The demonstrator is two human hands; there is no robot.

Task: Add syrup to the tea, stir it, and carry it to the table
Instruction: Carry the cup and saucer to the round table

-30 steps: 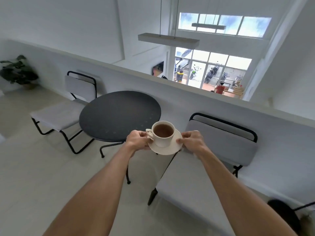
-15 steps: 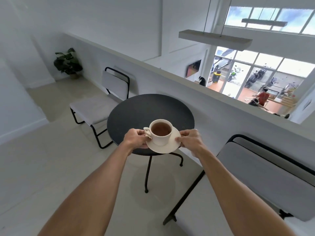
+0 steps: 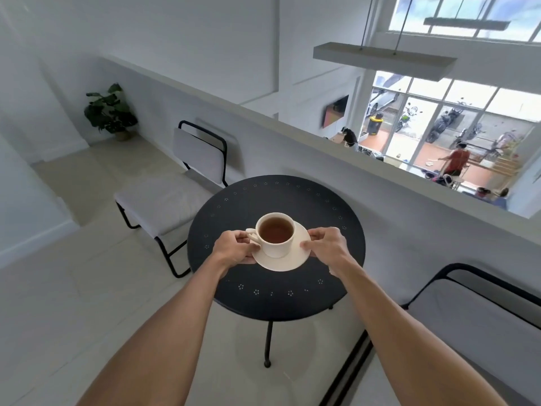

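Both hands out front, and the white cup (image 3: 275, 234) of brown tea sits upright on its saucer (image 3: 288, 260), over the middle of the round black table (image 3: 276, 300). Left hand (image 3: 234, 249) grips the saucer's rim at nine o'clock, fingers curled just beside the cup handle. Right hand (image 3: 326, 244) pinches the rim at three o'clock. Whether the saucer touches the tabletop, I cannot tell. One grey chair (image 3: 175, 194) waits at ten o'clock, another (image 3: 474, 326) at four.

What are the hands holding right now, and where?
Both hands grip the saucer under the teacup: left hand at its left rim, right hand at its right rim.
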